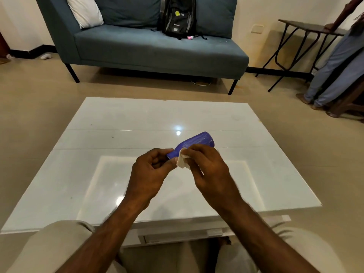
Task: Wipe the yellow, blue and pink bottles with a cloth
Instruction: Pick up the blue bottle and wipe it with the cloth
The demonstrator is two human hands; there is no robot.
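Note:
A blue bottle (197,141) is held tilted above the white glass table (110,154), its base pointing away to the upper right. My left hand (149,174) pinches its neck end. My right hand (206,166) presses a small white cloth (182,161) against the bottle's shoulder. The bottle's mouth is hidden behind my left fingers. No yellow or pink bottle is in view.
A blue sofa (157,50) with a black backpack (179,16) and a white cushion (84,10) stands beyond the table. A person (338,56) stands at the far right by a dark folding table (307,28). My knees are at the table's near edge.

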